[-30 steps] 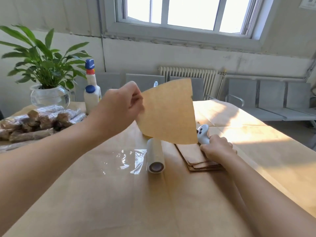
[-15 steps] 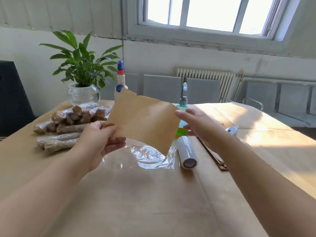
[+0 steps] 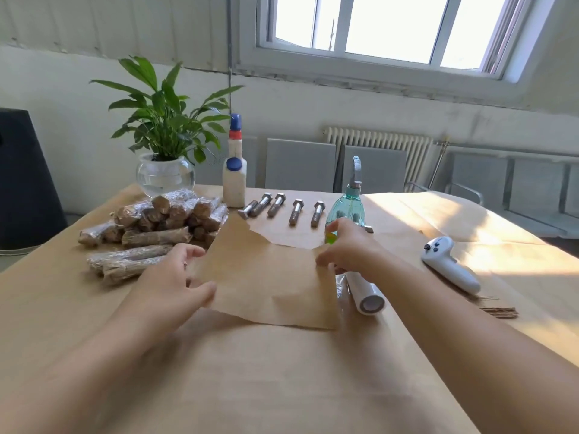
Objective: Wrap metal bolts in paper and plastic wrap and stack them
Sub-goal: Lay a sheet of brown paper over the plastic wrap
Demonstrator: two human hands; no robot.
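brown paper sheet [image 3: 269, 283] lies flat mid-table on the paper-covered table [image 3: 282, 386], far edge torn and ragged. left hand [image 3: 170, 285] pinches its left edge, thumb on top, fingers curled at the edge. right hand [image 3: 347, 245] grips the far right corner, thumb and fingertips bent onto it. five bare metal bolts [image 3: 279, 205] in a row beyond the sheet, heads away from camera, the two leftmost touching; a sixth bit of metal shows just right of the right hand, mostly hidden, can't tell what it is. stack of wrapped bolts [image 3: 163, 214] at left, plastic over paper, with a few long wrapped bundles [image 3: 125, 261] lying nearer, just beside the left hand. plastic wrap roll [image 3: 365, 292] just right of the sheet, its far end hidden behind the right wrist; a strip of clear film shows between roll and sheet, rest of it under the paper. teal spray bottle [image 3: 347, 208] stands directly behind the right hand, base blocked by the fingers. white glue bottle [image 3: 234, 180] with blue caps stands at the back by the bolts, potted plant [image 3: 163, 136] in a glass bowl left of it. white handheld controller [image 3: 448, 264] lies at right, well apart from the sheet. edge of a paper stack [image 3: 498, 311] pokes out behind the right forearm, mostly hidden. both forearms motion-blurred.
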